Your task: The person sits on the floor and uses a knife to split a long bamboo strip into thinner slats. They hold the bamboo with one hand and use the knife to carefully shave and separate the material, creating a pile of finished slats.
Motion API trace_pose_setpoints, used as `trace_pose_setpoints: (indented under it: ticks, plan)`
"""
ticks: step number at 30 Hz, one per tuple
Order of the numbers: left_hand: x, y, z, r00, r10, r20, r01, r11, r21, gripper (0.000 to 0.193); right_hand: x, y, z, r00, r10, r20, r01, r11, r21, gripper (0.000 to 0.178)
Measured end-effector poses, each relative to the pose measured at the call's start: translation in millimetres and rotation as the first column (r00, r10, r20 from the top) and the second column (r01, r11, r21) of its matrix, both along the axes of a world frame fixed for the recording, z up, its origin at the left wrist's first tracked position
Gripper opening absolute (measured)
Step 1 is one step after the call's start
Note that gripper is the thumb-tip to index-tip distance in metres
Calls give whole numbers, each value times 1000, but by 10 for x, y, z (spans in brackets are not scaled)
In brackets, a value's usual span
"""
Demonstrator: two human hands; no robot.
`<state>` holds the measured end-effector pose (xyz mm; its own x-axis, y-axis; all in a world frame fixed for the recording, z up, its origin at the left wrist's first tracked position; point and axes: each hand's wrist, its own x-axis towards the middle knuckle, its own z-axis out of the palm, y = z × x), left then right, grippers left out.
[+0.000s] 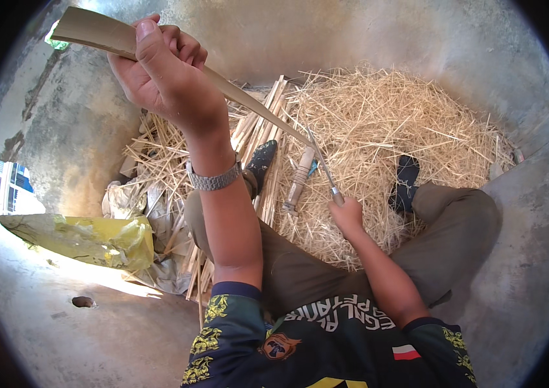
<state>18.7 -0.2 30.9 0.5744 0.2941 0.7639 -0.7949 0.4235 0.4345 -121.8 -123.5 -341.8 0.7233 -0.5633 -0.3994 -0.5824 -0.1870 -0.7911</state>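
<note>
Long strip (93, 32) and knife (327, 171) over straw-like shavings (410, 110).
I see the left hand (171, 74) holding the strip aloft, its lower end beside the knife blade in the right hand (347, 215).

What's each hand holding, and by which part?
Left hand: a long flat strip, gripped near its raised, wider end. Right hand: a knife, by its handle.

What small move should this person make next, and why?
Probably ease the knife blade lightly against the lower end of the wooden strip. The left hand holds the strip raised at a slant, the right hand grips the knife's handle, and the blade is near that lower end, though I can't tell whether they touch.
</note>
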Motion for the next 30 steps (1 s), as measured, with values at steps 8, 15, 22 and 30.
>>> trace_pose_setpoints:
  ticks: [8,15,22,30]
  plan:
    - [72,38,-34,998,53,-21,-54,998,-36,26,-9,31,472,905,-37,425,36,999,10,31]
    - [44,1,-25,1000,19,-12,-19,999,-27,24,-53,-37,-135,991,-10,-132,2,998,-61,29]
    - [86,38,-33,1000,-2,-23,1,999,-49,26,50,-40,83,964,-221,148,219,975,33,26]
    - [134,-16,-51,958,287,16,-285,955,-85,20,14,100,-52,972,-87,218,49,984,174,28]
